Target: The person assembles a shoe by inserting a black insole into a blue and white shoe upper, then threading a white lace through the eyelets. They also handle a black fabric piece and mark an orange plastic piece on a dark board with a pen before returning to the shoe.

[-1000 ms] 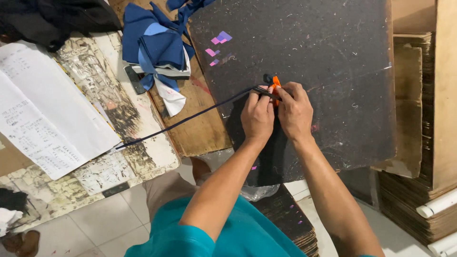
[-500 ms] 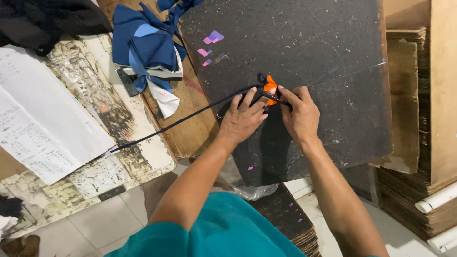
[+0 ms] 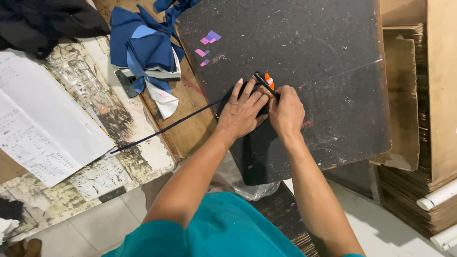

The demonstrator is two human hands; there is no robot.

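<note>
— Where are the hands?
— Both rest on the dark speckled board (image 3: 309,43) on the bench. The left hand (image 3: 242,113) lies flat, fingers spread, pressing a black fabric piece (image 3: 254,157).
— And the right hand (image 3: 286,110)?
— Its grip is clamped on a small orange-handled cutter (image 3: 268,81), just beside a thin dark strap (image 3: 166,127).

A large white paper sheet (image 3: 35,128) covered with handwriting lay at the left edge of the worn table (image 3: 119,123), tilted. Flattened brown cardboard boxes (image 3: 428,119) stood stacked along the right edge of the view. Small pink and purple stickers (image 3: 207,44) lay near the dark board's (image 3: 309,47) upper left.
</note>
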